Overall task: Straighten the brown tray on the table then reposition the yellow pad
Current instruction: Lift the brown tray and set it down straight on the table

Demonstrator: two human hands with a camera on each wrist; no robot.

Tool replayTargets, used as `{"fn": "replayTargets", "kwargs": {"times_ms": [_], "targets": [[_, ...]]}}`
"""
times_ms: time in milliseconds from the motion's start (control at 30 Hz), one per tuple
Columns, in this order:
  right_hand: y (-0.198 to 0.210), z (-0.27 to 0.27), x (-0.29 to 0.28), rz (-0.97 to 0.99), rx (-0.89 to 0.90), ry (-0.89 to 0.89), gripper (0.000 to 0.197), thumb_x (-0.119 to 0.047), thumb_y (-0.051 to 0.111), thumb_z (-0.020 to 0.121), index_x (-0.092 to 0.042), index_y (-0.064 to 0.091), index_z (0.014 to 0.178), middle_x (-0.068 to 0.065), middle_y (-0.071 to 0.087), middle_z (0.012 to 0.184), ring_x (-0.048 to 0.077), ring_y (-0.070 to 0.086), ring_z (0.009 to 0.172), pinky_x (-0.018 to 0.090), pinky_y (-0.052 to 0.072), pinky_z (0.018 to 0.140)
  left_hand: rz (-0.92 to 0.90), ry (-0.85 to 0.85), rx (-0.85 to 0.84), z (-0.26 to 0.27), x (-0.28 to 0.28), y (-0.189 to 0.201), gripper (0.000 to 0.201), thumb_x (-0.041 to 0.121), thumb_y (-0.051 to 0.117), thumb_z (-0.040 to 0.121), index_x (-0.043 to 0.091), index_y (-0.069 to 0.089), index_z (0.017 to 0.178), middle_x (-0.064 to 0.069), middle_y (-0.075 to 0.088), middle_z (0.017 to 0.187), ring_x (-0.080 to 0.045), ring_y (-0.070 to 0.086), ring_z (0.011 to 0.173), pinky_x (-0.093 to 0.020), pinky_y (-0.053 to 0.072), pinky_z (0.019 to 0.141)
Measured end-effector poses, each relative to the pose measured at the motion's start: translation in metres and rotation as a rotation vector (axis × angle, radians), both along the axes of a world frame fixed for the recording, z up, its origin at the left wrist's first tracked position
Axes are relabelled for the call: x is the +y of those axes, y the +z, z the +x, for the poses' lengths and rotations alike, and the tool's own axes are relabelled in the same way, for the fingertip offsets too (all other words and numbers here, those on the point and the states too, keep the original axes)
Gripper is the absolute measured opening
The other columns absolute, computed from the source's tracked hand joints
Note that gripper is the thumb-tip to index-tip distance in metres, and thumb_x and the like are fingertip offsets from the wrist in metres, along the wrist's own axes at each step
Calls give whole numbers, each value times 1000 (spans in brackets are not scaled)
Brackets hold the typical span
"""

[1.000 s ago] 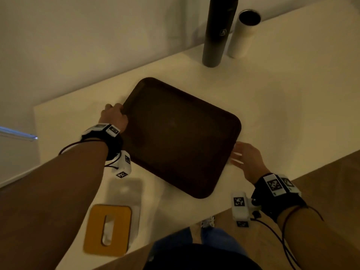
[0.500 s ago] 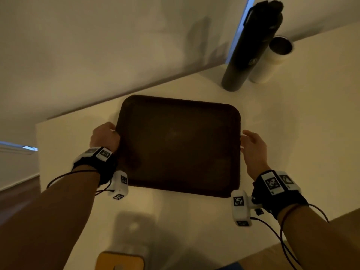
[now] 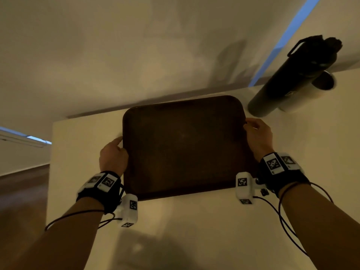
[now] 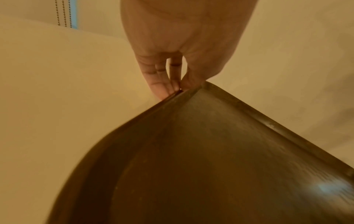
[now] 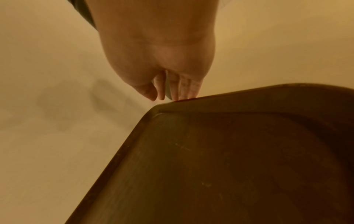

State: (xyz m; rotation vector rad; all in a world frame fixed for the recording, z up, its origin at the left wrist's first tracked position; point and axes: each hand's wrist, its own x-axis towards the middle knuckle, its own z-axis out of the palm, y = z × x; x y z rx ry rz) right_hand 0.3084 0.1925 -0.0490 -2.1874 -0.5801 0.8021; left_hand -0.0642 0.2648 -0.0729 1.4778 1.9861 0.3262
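Black bottle [image 3: 292,78] near brown tray [image 3: 183,149], head view

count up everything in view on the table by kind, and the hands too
brown tray: 1
dark bottle: 1
white tumbler: 1
hands: 2 (left hand, right hand, one at each side of the tray)
total: 5

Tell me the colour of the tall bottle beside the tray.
The tall bottle is matte black; head view shows it best.
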Motion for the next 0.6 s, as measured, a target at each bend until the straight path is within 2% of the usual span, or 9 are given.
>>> {"fn": "replayTargets", "kwargs": {"times_ms": [33, 133, 200, 300, 367, 433, 500, 600], "targets": [[0, 1, 4, 0, -3, -2, 36, -21, 51, 93, -18, 62, 126, 3, 64, 128, 12, 55, 94, 24, 41, 78, -2, 6, -8, 1, 0, 0, 56, 6, 42, 84, 21, 55, 136, -7, 63, 63, -22, 61, 65, -35, 52, 71], [-2, 4, 14, -8, 5, -4, 36, -21, 50, 93, -19, 62, 126, -1, 62, 119, 6, 54, 75, 17, 39, 61, -9, 27, -34, 1, 3, -1, 57, 7, 42, 84, 23, 55, 137, -6, 62, 61, -20, 59, 61, -35, 54, 70], [-4, 6, 19, -6, -10, -3, 35, -21, 50, 93, -19, 63, 126, 0, 63, 120, 2, 52, 71, 16, 37, 58, -15, 33, -40, 1, 4, -1, 57, 7, 42, 84, 24, 55, 137, -4, 61, 60, -19, 57, 60, -36, 55, 71], [-5, 9, 24, -12, -26, 3, 35, -22, 51, 93, -19, 64, 125, 5, 64, 126, 3, 52, 73, 17, 38, 61, -21, 36, -39, 2, 7, -2, 56, 9, 42, 85, 24, 55, 137, -2, 59, 60, -21, 57, 63, -40, 57, 75], [-6, 10, 27, -15, -29, 6, 35, -22, 51, 93, -18, 64, 125, 5, 63, 127, 3, 52, 76, 16, 37, 63, -22, 33, -34, 2, 10, -3, 54, 12, 43, 86, 25, 55, 136, -3, 59, 58, -21, 58, 61, -38, 57, 73], [-7, 11, 28, -14, -30, 9, 34, -23, 51, 93, -19, 63, 125, 2, 63, 124, 5, 53, 80, 17, 38, 65, -23, 39, -37, 2, 12, -3, 53, 13, 44, 86, 26, 56, 136, -4, 60, 58, -21, 58, 59, -34, 55, 69], [-6, 11, 29, -23, -34, 10, 34, -23, 50, 94, -19, 63, 125, -3, 61, 117, 2, 51, 76, 17, 39, 64, -24, 46, -40, 3, 13, -2, 53, 12, 44, 86, 25, 56, 136, -4, 61, 59, -21, 58, 60, -35, 56, 71], [-7, 11, 29, -17, -42, 14, 33, -23, 51, 93, -19, 64, 123, 2, 63, 125, 10, 55, 93, 25, 42, 80, -29, 52, -46, 3, 11, -1, 55, 10, 43, 85, 24, 55, 137, -4, 60, 60, -20, 57, 60, -38, 57, 75]]}}
